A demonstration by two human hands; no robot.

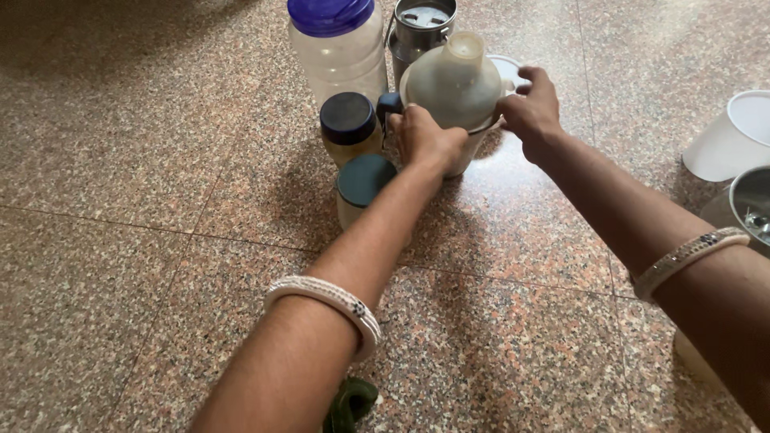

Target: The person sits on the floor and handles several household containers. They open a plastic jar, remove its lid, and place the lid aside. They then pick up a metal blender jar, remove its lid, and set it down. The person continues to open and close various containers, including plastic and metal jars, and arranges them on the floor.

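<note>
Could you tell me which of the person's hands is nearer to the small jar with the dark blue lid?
The left. The left hand grips the blender jar just right of the small jar with the dark blue lid. The right hand holds the blender jar's far side, farther away.

Your left hand (425,140) and right hand (531,108) rest on either side of the domed-lid jug (453,88), which stands on the floor (120,265). Just behind the jug stands a metal can (421,24); to the can's left is a large capped jar (337,48). In front of that jar sits a small lidded jar (349,124), and nearer you, touching your left forearm, another lidded jar (362,184). Well apart at your far right lie a tipped cup (730,136) and a metal vessel (750,208).
</note>
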